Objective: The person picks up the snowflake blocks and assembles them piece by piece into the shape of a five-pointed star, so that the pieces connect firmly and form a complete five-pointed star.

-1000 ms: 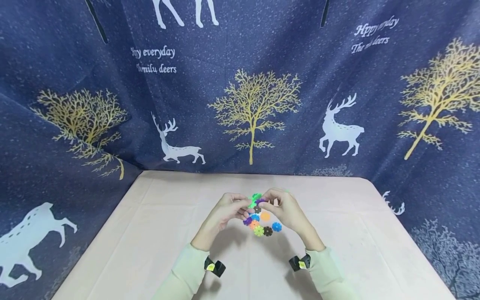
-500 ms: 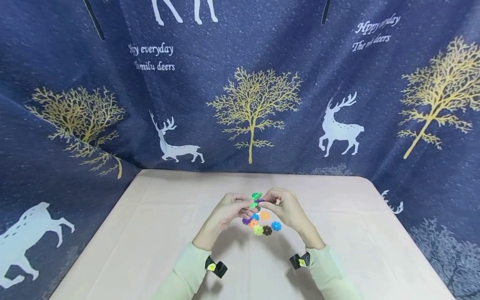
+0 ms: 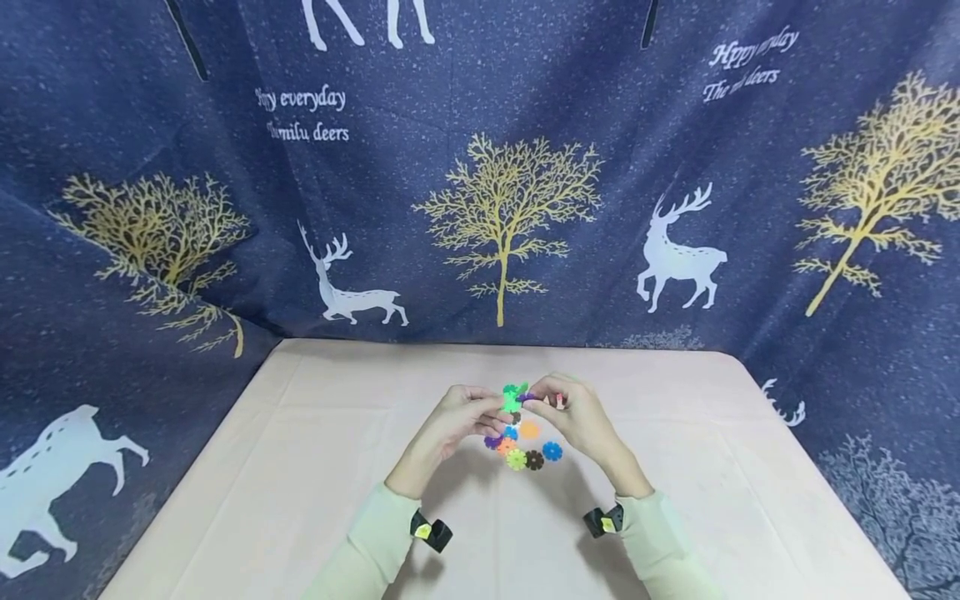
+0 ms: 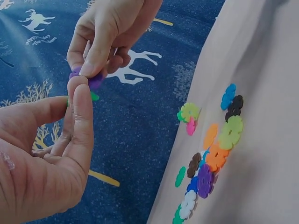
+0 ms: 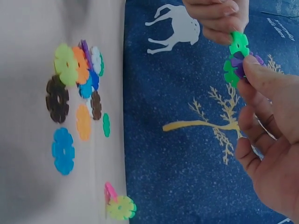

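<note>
Above the table, my left hand (image 3: 459, 421) pinches a green flower-shaped plastic disc (image 5: 239, 43) between thumb and fingers. My right hand (image 3: 581, 421) grips a purple disc (image 5: 239, 64) of the same kind. A second green disc (image 5: 230, 73) is beside the purple one. The discs meet or overlap between both hands; whether their slots are joined I cannot tell. In the left wrist view, fingers cover most of the green pieces, while the purple disc (image 4: 96, 80) shows below the right thumb.
Loose discs lie on the pale table (image 3: 337, 467) below the hands, among them a yellow-green disc (image 4: 231, 132), a dark disc (image 5: 57, 99) and a blue disc (image 5: 63, 151). A pink disc (image 5: 110, 192) leans by another yellow-green one. A blue curtain (image 3: 450, 250) hangs behind.
The purple disc turned to look edge-on, then shifted slightly up and right with my right hand. More of the green pieces shows between the hands. My left hand stays nearly still.
</note>
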`<state>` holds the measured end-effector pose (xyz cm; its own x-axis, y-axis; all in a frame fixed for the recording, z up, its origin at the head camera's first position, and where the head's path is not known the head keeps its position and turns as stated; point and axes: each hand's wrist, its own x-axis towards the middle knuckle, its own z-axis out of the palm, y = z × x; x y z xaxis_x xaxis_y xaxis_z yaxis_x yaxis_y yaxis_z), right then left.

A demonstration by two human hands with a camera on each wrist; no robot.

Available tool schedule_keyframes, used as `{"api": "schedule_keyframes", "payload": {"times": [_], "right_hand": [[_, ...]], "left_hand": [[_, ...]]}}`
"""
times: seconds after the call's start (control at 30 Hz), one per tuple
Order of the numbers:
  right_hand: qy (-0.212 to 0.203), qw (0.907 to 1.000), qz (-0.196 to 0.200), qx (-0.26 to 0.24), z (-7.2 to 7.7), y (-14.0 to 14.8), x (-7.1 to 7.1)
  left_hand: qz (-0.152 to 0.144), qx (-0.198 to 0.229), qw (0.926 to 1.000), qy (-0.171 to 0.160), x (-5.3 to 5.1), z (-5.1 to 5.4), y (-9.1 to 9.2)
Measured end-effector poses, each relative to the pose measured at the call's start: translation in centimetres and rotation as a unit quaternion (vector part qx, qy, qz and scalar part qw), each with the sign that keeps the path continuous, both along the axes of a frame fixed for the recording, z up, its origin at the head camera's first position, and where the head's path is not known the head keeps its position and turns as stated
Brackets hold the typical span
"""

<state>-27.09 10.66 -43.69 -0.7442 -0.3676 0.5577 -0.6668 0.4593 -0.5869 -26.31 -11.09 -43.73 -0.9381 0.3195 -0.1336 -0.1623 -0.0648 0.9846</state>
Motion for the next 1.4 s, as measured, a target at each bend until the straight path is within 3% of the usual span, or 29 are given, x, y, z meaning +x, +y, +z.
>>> {"api": "schedule_keyframes", "payload": {"times": [0.17,0.4,0.73,1.03,1.4], "right_hand": [[0.0,0.9999,-0.008,0.008,-0.1,0.5,-0.3],[-0.032,0.9992,-0.017,0.019,-0.6,1.2,-0.8],[-0.073,0.9943,-0.067,0.04,-2.0,2.8,-2.0],[-0.097,0.9861,-0.129,0.038,-3.1,4.5,-2.8],[-0.142,0.9717,-0.188,0.022,-3.9,6.1,-3.4]], "left_hand": [[-0.007,-0.012,0.9999,0.003,-0.4,-0.2,0.0],[-0.002,-0.034,0.9994,-0.002,-1.1,-0.5,-0.2],[0.022,-0.081,0.9964,0.004,-2.0,-1.8,-0.7],[0.042,-0.161,0.9855,0.035,-2.5,-3.2,-1.1],[0.051,-0.222,0.9733,0.028,-3.1,-4.6,-1.7]]}}
